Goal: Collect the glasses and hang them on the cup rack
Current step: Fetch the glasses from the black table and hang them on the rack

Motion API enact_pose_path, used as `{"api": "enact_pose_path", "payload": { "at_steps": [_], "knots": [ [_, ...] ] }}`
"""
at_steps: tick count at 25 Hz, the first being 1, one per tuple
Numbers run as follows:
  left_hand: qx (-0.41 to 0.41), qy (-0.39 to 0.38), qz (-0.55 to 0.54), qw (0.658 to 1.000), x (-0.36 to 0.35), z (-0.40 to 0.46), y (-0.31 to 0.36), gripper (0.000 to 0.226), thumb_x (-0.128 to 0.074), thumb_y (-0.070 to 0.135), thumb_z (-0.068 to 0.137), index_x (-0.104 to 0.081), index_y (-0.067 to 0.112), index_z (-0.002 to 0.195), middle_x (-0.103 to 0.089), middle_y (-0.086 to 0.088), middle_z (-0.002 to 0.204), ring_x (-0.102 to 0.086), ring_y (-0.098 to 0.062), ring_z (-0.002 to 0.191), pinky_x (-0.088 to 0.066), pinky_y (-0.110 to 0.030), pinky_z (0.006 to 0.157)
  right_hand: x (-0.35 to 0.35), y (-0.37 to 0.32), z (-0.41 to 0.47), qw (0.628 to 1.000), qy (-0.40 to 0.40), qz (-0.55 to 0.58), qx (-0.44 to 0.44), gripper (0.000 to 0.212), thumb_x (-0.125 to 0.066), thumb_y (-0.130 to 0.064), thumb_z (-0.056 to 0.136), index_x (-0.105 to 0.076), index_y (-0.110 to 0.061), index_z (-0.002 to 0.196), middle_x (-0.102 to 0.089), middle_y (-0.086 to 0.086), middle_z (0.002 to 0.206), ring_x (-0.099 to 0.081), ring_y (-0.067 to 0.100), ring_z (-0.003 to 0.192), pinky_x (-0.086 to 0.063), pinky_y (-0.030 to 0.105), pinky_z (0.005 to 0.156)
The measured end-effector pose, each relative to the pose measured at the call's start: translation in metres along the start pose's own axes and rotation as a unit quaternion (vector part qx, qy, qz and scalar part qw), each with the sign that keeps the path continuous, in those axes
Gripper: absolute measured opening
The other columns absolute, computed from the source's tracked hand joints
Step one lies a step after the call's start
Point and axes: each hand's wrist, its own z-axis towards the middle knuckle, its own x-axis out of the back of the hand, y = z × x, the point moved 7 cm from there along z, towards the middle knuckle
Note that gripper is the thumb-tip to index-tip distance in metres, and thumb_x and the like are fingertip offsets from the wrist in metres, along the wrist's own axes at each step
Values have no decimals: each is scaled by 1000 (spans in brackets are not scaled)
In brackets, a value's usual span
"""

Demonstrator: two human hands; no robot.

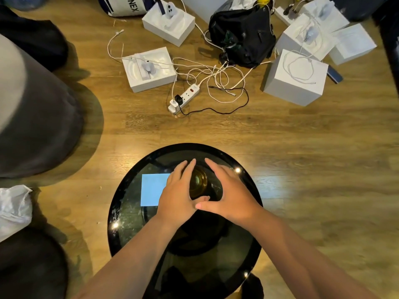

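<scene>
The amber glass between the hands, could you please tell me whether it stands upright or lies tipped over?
Upright: the amber glass shows its round opening straight up, standing on the black glass table.

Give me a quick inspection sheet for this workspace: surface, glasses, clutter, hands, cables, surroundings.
Surface: round dark glass table, smudged, with light glints.
Job's things: one amber glass on the table; cup rack not seen.
Clutter: blue card on the table.
Grippers: left hand and right hand cup the glass from either side, thumbs overlapping.
Cables: power strip with tangled white cables on the floor.
Surroundings: wood floor, white boxes, black bag.
</scene>
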Motion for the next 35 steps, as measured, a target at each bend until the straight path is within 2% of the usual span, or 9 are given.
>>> {"api": "enact_pose_path", "payload": {
  "at_steps": [5,7,11,14,20,24,29,32,35],
  "knots": [
    [2,24,0,1000,-1,8,-3,97,-88,41,76,-32,38,154,-36,12,153,-47,-14,136,-51,-33,104,-1,15,-3,1000,4,8,-4,112,-89,-51,77,-15,-54,160,-25,-17,167,-25,10,153,-34,36,116],
    [9,21,18,1000,0,9,-2,95,-89,41,75,-34,40,152,-39,14,150,-50,-14,132,-51,-31,100,3,19,-6,1000,3,11,-7,112,-89,-50,76,-16,-52,161,-26,-15,167,-27,11,152,-34,34,114],
    [27,-5,35,999,3,5,4,95,-89,43,74,-34,41,151,-40,14,151,-51,-15,134,-50,-31,101,16,22,-13,1000,-2,10,-16,116,-93,-46,74,-18,-49,162,-28,-11,166,-28,15,153,-37,47,121],
    [5,-13,37,999,10,5,27,97,-89,45,73,-33,41,152,-41,14,150,-51,-15,132,-49,-29,97,26,24,-20,999,-4,31,-25,117,-95,-41,74,-18,-49,162,-28,-11,166,-28,15,152,-36,46,121],
    [-82,7,38,996,54,1,118,99,-86,48,69,-35,38,153,-47,11,144,-54,-16,128,-55,-39,96,62,6,-45,996,45,73,2,120,-96,-38,70,-20,-48,162,-39,-14,159,-36,11,147,-39,44,119],
    [-124,11,45,991,91,-8,183,101,-86,51,67,-36,38,154,-50,12,141,-55,-13,124,-54,-37,95,101,-14,-70,980,108,168,19,112,-98,-45,62,-36,-48,156,-57,-22,145,-50,3,136,-47,38,112],
    [-170,14,47,984,133,-35,277,101,-87,56,65,-40,40,153,-53,14,140,-54,-10,124,-52,-36,98,168,-42,-117,953,169,246,44,101,-100,-37,59,-49,-43,146,-63,-19,135,-57,6,130,-54,44,104],
    [-198,12,43,979,155,-54,338,102,-87,59,65,-39,40,153,-53,13,142,-54,-10,125,-52,-37,100,216,-64,-153,941,202,259,75,102,-100,-39,56,-51,-40,146,-66,-20,131,-61,2,125,-56,37,102],
    [-229,4,35,973,177,-74,402,102,-89,57,66,-40,39,153,-53,12,143,-54,-11,126,-52,-37,102,266,-83,-193,933,230,259,98,100,-102,-29,59,-51,-38,144,-66,-19,128,-62,2,122,-56,22,95]
  ]
}}
